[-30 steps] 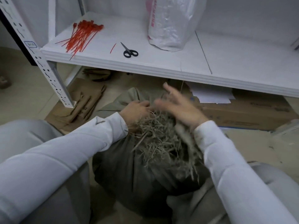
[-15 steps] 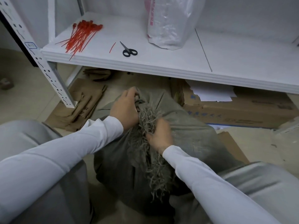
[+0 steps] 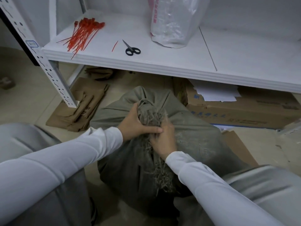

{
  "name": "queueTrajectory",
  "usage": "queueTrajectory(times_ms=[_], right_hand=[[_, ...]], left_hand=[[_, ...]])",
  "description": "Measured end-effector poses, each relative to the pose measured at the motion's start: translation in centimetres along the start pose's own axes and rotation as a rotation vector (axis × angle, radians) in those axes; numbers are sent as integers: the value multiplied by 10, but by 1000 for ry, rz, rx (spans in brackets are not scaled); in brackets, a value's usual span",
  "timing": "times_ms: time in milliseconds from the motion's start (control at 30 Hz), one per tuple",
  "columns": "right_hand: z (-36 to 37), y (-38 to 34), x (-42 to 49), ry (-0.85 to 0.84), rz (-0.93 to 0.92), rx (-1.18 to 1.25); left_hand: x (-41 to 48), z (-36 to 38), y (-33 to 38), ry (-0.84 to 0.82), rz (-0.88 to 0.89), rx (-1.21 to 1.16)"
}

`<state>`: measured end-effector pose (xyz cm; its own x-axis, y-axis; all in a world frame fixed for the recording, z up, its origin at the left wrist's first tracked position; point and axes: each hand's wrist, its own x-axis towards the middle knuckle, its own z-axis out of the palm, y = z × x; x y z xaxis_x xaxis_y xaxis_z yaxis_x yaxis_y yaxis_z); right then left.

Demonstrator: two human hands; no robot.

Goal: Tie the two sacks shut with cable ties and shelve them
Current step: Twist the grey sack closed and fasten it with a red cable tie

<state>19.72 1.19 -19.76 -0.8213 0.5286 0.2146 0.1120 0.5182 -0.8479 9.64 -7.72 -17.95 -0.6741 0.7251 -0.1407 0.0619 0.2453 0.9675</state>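
We grip the grey sack [image 3: 187,128] at its gathered neck: left hand [image 3: 135,123] wrapped round it, right hand [image 3: 164,141] pinching the frayed mouth. Red cable ties [image 3: 83,34] lie far left on the shelf [image 3: 162,66].

We can read nothing for certain: the pink print on the plastic sack [image 3: 171,22], the blue print on the cardboard box [image 3: 244,115] and the small blue-edged label [image 3: 32,44] on the shelf upright [image 3: 53,77] all stay too blurred.

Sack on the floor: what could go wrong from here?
The left hand and right hand grip the gathered neck of the sack, while the cable ties lie on the shelf; freeing a hand to fetch one may loosen it. A tie cinched over the frayed strands could slip off.
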Motion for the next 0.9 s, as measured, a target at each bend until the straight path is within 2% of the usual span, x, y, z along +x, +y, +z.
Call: queueTrajectory(times_ms=[67, 133, 333, 400, 500, 600, 700, 800, 900], right_hand=[[4, 0, -3, -72, -15, 123], [0, 3, 0, -208, 76, 217], [-19, 9, 9, -409, 123, 30], [-27, 7, 13, -428, 135, 19], [-29, 4, 12, -358, 176, 7], [-25, 7, 10, -310, 173, -131], [-32, 17, 15, -366, 237, -311], [-39, 25, 23, -527, 246, -404], [-51, 19, 33, -481, 185, -324]], left_hand=[[0, -1, -6, 39, 60, -41], [2, -6, -10, 39, 92, -64], [6, -13, -16, 59, 269, 326], [8, -11, -15, 107, 336, 429], [12, -5, -14, 168, 381, 524], [15, -4, -15, 174, 447, 649], [16, -5, -16, 105, 637, 888], [16, -5, -16, 37, 846, 1091], [15, -5, -14, -24, 973, 1159]])
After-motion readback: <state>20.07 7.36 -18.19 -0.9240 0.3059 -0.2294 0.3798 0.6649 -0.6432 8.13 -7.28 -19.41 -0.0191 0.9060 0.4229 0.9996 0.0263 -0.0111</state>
